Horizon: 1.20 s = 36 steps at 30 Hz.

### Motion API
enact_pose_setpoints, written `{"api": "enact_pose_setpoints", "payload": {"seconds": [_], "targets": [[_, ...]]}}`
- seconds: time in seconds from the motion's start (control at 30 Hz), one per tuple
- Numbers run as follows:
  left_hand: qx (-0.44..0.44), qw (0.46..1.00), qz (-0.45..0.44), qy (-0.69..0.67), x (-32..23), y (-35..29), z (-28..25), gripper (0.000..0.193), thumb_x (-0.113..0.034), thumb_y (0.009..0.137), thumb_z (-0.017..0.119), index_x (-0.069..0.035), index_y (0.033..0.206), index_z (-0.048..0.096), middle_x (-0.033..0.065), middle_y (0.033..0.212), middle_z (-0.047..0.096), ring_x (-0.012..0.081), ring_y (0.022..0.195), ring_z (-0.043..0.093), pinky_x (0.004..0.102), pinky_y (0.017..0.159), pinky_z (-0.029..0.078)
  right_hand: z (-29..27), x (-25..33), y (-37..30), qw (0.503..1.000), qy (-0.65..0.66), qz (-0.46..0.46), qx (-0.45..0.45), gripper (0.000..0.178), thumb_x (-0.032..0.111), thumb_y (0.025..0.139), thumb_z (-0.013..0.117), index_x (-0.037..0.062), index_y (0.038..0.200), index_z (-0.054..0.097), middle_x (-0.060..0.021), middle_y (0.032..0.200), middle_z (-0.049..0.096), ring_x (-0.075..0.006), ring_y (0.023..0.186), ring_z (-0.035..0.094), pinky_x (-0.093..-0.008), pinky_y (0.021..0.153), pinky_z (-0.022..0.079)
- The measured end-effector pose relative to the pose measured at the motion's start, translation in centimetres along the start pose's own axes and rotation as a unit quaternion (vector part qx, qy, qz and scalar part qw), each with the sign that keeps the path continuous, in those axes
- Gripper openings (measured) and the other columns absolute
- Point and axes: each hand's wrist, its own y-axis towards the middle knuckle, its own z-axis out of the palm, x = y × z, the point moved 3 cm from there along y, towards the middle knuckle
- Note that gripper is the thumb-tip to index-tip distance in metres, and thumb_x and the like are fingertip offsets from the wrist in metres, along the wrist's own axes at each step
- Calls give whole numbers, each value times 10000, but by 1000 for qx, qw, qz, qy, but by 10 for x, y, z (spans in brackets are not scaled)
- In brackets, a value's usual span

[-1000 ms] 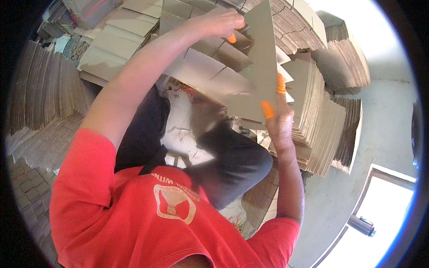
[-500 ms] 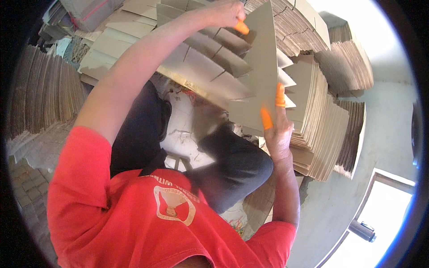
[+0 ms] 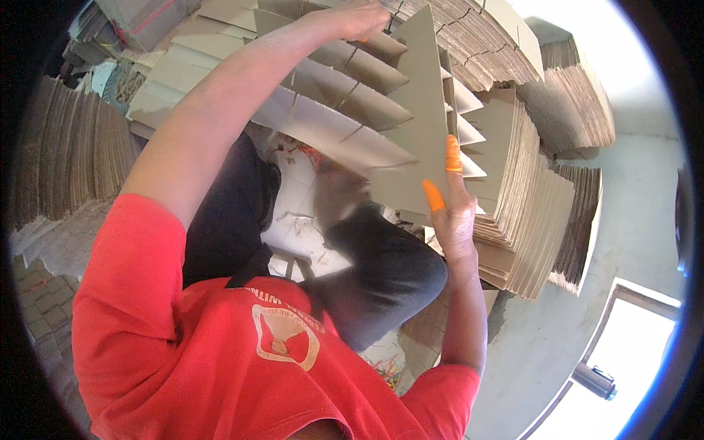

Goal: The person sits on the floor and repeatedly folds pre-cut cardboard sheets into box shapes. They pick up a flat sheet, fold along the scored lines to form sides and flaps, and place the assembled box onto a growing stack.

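Observation:
My right hand (image 3: 456,216) grips the near right edge of an upright cardboard divider panel (image 3: 422,110). Orange finger covers sit on its thumb and index finger, one on each side of that edge. Several slotted cardboard strips (image 3: 345,125) stand in a row left of the panel and cross it, their pointed ends showing on its right side. Over the far part of these strips is my left hand (image 3: 363,20), fingers curled closed. Only a sliver of its orange finger cover shows, and what its fingertips hold is hidden.
Stacks of cardboard sheets stand at the right (image 3: 524,198), far right (image 3: 568,92) and left (image 3: 77,147). Flat light sheets (image 3: 172,92) lie under my left forearm. My bent knees (image 3: 381,271) are below the work, and a pale wall (image 3: 638,198) is at the right.
My left hand has shifted a little left off the panel's face, and its orange fingertip is now mostly hidden. The panel and my right hand have moved slightly left.

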Motion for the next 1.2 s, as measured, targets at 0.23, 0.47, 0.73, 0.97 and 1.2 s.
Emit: {"api": "enact_pose_setpoints", "payload": {"seconds": [0.23, 0.47, 0.73, 0.97, 1.2], "targets": [[-60, 998, -7, 0, 8, 2, 4, 391, -26, 772, 670, -54, 1156, 604, 132, 1269, 593, 331, 1182, 541, 453, 962, 459, 19, -11, 24, 990, -51, 39, 124, 707, -73, 788, 696, 52, 1438, 448, -214, 1069, 679, -318, 963, 677, -385, 821, 532], [-92, 980, 178, -1, -35, 4, -13, 375, -99, 903, 609, -74, 1277, 591, 89, 1395, 536, 304, 1385, 392, 408, 1144, 357, -26, -47, 16, 982, -92, -2, -167, 426, 72, 874, 685, 80, 1292, 604, -196, 1019, 706, -239, 832, 699, -358, 710, 558], [-171, 975, 136, -47, -62, -8, -64, 472, -161, 917, 607, -94, 1375, 515, 128, 1272, 624, 339, 1217, 553, 425, 1030, 448, -60, -144, 18, 858, -417, 289, -81, 454, 336, 836, 745, 22, 1112, 567, -191, 1133, 604, -347, 1065, 603, -454, 843, 519], [-310, 916, 59, -248, -116, -131, -133, 262, -115, 854, 690, -48, 1105, 661, 120, 1034, 707, 253, 854, 665, 346, 751, 520, -79, -180, 24, 862, -343, 328, -177, 345, 244, 847, 723, 0, 1051, 588, -245, 925, 681, -382, 867, 689, -479, 750, 545], [-348, 900, -63, -256, -109, -218, -101, 308, -142, 851, 727, -57, 1146, 695, 121, 1041, 719, 241, 872, 680, 320, 778, 529, -118, -130, -17, 795, -244, 233, -504, 243, 108, 872, 708, 10, 1065, 598, -208, 989, 690, -288, 885, 699, -378, 739, 571]]}}
